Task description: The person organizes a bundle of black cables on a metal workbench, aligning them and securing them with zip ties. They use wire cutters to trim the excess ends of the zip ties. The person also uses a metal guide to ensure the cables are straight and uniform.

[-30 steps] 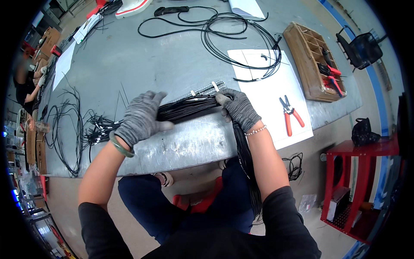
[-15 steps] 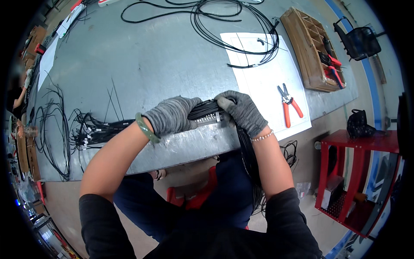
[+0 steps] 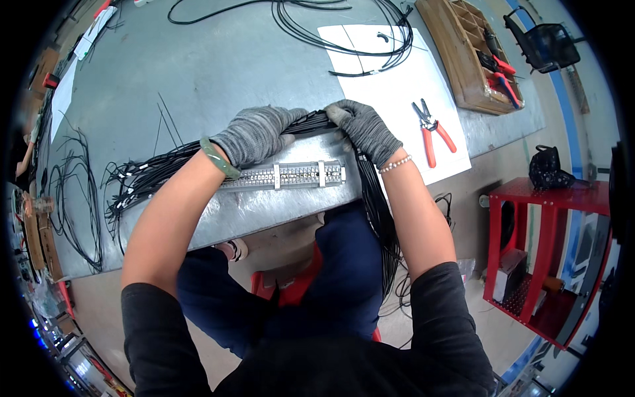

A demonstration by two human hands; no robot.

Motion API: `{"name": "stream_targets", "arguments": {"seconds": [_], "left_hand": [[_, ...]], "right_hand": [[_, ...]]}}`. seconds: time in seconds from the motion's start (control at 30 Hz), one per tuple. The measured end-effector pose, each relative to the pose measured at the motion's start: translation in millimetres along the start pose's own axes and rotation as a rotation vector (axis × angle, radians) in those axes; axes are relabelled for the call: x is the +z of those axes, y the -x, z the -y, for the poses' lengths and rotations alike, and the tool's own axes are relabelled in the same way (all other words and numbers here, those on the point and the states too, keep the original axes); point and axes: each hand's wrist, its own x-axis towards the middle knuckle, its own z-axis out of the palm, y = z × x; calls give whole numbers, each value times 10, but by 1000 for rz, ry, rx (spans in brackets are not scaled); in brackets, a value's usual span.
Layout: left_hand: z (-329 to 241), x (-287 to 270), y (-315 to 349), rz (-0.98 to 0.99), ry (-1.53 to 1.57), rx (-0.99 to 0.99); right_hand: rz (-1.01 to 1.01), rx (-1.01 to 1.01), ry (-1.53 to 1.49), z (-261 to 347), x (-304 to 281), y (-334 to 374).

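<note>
Now both grey-gloved hands have closed in together on the thick bundle of thin black wires (image 3: 311, 123), just behind the long metal terminal strip (image 3: 284, 176) on the grey counter (image 3: 198, 73). The left hand (image 3: 254, 134) and right hand (image 3: 365, 130) each wrap the bundle in a tight grip, suggesting gathering.

The left hand (image 3: 254, 135) and right hand (image 3: 364, 129) covered the middle of the black wire bundle (image 3: 159, 173), hiding the grip beneath. The bundle's hanging end vanished behind the person's leg. The wooden tray (image 3: 463, 49) contents were too small to identify.
</note>
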Motion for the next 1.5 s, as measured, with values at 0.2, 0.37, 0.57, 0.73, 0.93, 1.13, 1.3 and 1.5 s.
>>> {"name": "stream_targets", "arguments": {"seconds": [0.2, 0.37, 0.57, 0.73, 0.93, 1.13, 1.3, 1.5], "left_hand": [[17, 189, 114, 10, 35, 5], [14, 107, 3, 102, 13, 3], [125, 238, 34, 55, -3, -1], [115, 257, 17, 59, 99, -74], [-181, 153, 346, -16, 137, -94], [-91, 419, 321, -126, -263, -11], [-79, 537, 315, -227, -278, -36], [-60, 516, 300, -230, -248, -29]], "right_hand": [[-463, -359, 561, -304, 101, 535], [-353, -512, 854, -639, 280, 809], [-402, -482, 606, -710, 289, 640], [-470, -255, 696, -844, 380, 789], [-551, -271, 621, -963, 376, 724], [-578, -291, 624, -901, 433, 708], [-592, -247, 627, -874, 477, 637], [-552, -547, 629, -772, 360, 483]]}}
